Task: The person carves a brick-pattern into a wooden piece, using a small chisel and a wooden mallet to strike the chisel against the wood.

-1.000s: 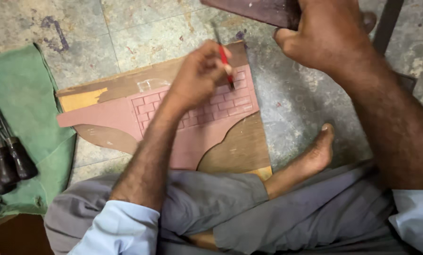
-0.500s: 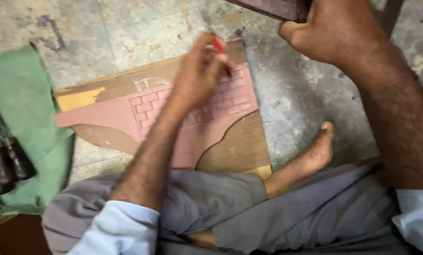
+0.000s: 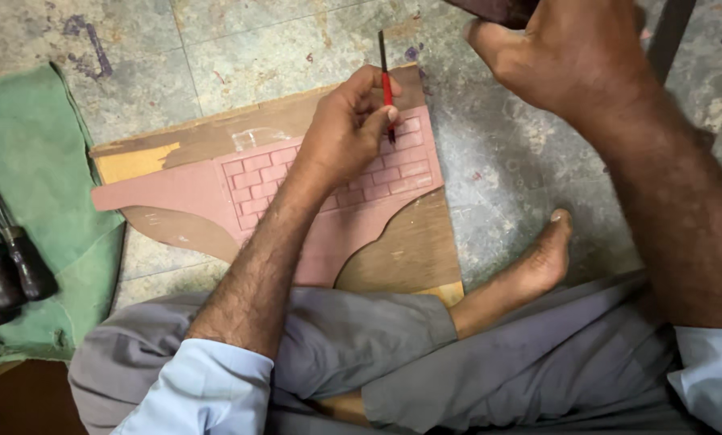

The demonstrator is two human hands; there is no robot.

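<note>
My left hand (image 3: 345, 129) pinches a red pencil (image 3: 386, 84) over the brick-carved pink panel (image 3: 296, 189) near the board's (image 3: 401, 258) far edge. My right hand (image 3: 570, 56) clutches a dark object. A slip could mar the carving.

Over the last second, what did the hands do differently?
The left hand tipped its red-handled tool from slanting on the pink carved panel to nearly upright, grip unchanged. The right hand stayed raised on a dark piece at the top edge. Panel, green cloth and foot kept their places.
</note>
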